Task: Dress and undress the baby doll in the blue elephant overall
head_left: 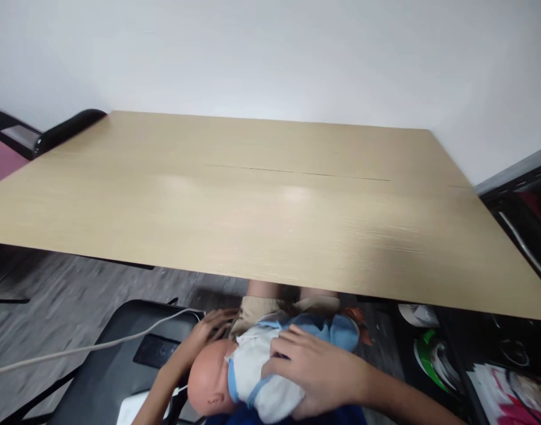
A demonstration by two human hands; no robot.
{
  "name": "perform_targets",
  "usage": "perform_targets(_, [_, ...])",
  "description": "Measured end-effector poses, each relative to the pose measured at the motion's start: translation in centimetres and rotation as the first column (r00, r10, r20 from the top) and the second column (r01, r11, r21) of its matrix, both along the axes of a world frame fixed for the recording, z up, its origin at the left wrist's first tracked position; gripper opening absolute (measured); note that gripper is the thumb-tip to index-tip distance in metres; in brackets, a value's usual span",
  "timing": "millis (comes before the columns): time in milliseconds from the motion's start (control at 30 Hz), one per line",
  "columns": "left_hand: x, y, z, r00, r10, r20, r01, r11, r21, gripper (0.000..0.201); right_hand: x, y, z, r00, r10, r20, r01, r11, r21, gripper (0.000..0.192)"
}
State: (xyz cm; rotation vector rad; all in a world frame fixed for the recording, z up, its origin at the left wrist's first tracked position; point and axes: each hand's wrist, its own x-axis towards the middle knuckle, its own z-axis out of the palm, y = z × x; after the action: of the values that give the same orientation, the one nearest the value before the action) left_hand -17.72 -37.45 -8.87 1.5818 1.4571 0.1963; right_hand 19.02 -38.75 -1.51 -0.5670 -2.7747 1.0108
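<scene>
A baby doll (252,372) in a white and blue outfit lies on the person's lap, below the near edge of the wooden table (270,195), with its bald head toward the left. The right hand (317,372) lies flat on the doll's chest, fingers spread, while the left hand (203,339) cups it from behind the shoulder, fingers loosely curled. A white cable (97,345) runs across the black chair (115,348) to the left

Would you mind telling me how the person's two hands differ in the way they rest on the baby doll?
The right hand lies spread flat on top of the doll, over its white shirt, fully in view. The left hand reaches in from the side behind the doll's bald head, fingers partly hidden. The right hand covers the torso; the left sits nearer the shoulder. Both touch the doll.
</scene>
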Motion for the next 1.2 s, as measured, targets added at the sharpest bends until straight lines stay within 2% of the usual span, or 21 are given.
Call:
perform_targets(67, [-2.2, -0.4, -0.2, 1.000, 0.005, 0.007, -0.005, 1.000, 0.017, 0.044, -0.2, 0.3, 0.2, 0.996, 0.076, -0.040, -0.074, 0.996, 0.052, 0.044])
perform_targets(133, [-1.9, -1.3, 0.8, 0.995, -0.043, 0.090, 0.039, 0.998, 0.043, 0.058, -0.3, 0.5, 0.2, 0.990, 0.125, -0.069, -0.119, 0.989, 0.082, 0.026])
perform_targets(200, [0.7, -2.4, 2.3, 0.948, -0.191, 0.257, 0.183, 0.982, 0.053, 0.073, -0.4, 0.5, 0.1, 0.985, 0.143, -0.095, -0.131, 0.984, 0.119, 0.009])
perform_targets(267, [4.4, -3.1, 3.4, 0.855, -0.387, 0.345, 0.386, 0.919, 0.077, 0.096, -0.3, 0.4, 0.1, 0.982, 0.150, -0.117, -0.128, 0.976, 0.177, 0.014])
perform_targets(300, [6.1, -3.3, 3.8, 0.823, -0.462, 0.330, 0.459, 0.884, 0.090, 0.097, -0.3, 0.1, 0.1, 0.983, 0.141, -0.121, -0.114, 0.971, 0.210, 0.019])
perform_targets(367, [8.5, -3.1, 3.9, 0.815, -0.498, 0.297, 0.496, 0.864, 0.089, 0.085, 0.0, -0.8, -0.3, 0.988, 0.103, -0.119, -0.067, 0.959, 0.277, 0.022])
perform_targets(433, [9.3, -2.3, 3.7, 0.816, -0.481, 0.321, 0.485, 0.872, 0.073, 0.072, 0.7, -2.4, -1.5, 0.991, 0.040, -0.130, 0.007, 0.940, 0.341, 0.020])
perform_targets(500, [8.8, -1.4, 3.5, 0.810, -0.434, 0.393, 0.459, 0.888, 0.034, 0.060, 1.9, -4.4, -3.4, 0.982, -0.011, -0.190, 0.084, 0.920, 0.383, 0.026])
perform_targets(567, [7.9, -0.7, 3.5, 0.802, -0.364, 0.475, 0.423, 0.906, -0.021, 0.052, 3.6, -6.3, -5.8, 0.945, -0.053, -0.322, 0.180, 0.907, 0.380, 0.044])
perform_targets(633, [7.1, -0.6, 3.6, 0.791, -0.295, 0.536, 0.391, 0.918, -0.071, 0.045, 5.6, -7.9, -8.4, 0.898, -0.150, -0.413, 0.308, 0.885, 0.349, 0.060])
perform_targets(733, [6.5, -1.2, 3.1, 0.779, -0.239, 0.579, 0.350, 0.933, -0.087, 0.043, 8.1, -9.0, -11.8, 0.792, -0.282, -0.541, 0.462, 0.857, 0.230, 0.052])
perform_targets(800, [6.2, -1.8, 2.5, 0.763, -0.246, 0.598, 0.327, 0.944, -0.030, 0.045, 9.1, -9.1, -13.5, 0.735, -0.334, -0.590, 0.503, 0.852, 0.145, 0.040])
perform_targets(867, [6.1, -2.1, 1.9, 0.720, -0.286, 0.632, 0.316, 0.946, 0.068, 0.046, 9.7, -8.5, -14.2, 0.725, -0.362, -0.586, 0.513, 0.851, 0.109, 0.023])
perform_targets(900, [6.2, -2.2, 1.8, 0.694, -0.314, 0.648, 0.321, 0.940, 0.113, 0.046, 9.8, -8.0, -14.0, 0.739, -0.371, -0.563, 0.504, 0.858, 0.096, 0.021])
perform_targets(933, [6.3, -2.1, 1.8, 0.668, -0.344, 0.660, 0.336, 0.931, 0.144, 0.047, 9.9, -7.3, -13.3, 0.768, -0.400, -0.500, 0.494, 0.867, 0.065, 0.031])
perform_targets(967, [6.4, -2.0, 1.9, 0.646, -0.373, 0.666, 0.364, 0.917, 0.161, 0.050, 10.0, -6.5, -12.3, 0.795, -0.419, -0.439, 0.472, 0.881, 0.014, 0.051])
perform_targets(1000, [6.6, -1.8, 2.1, 0.628, -0.403, 0.666, 0.397, 0.902, 0.171, 0.052, 9.9, -5.5, -11.0, 0.840, -0.416, -0.348, 0.417, 0.906, -0.075, 0.067])
perform_targets(1033, [6.9, -1.5, 2.4, 0.617, -0.431, 0.659, 0.433, 0.885, 0.172, 0.055, 9.7, -4.3, -9.5, 0.871, -0.422, -0.251, 0.382, 0.904, -0.192, 0.070])
perform_targets(1100, [7.2, -1.0, 3.2, 0.603, -0.464, 0.649, 0.490, 0.857, 0.158, 0.060, 8.8, -2.0, -6.6, 0.912, -0.395, -0.109, 0.322, 0.855, -0.406, 0.060])
perform_targets(1133, [7.3, -0.7, 3.7, 0.595, -0.464, 0.656, 0.507, 0.850, 0.142, 0.061, 8.1, -0.8, -5.6, 0.914, -0.402, -0.052, 0.330, 0.812, -0.481, 0.057])
perform_targets(1200, [7.2, -0.3, 4.6, 0.588, -0.439, 0.679, 0.542, 0.837, 0.072, 0.062, 6.4, 1.4, -4.5, 0.915, -0.401, 0.035, 0.351, 0.751, -0.560, 0.051])
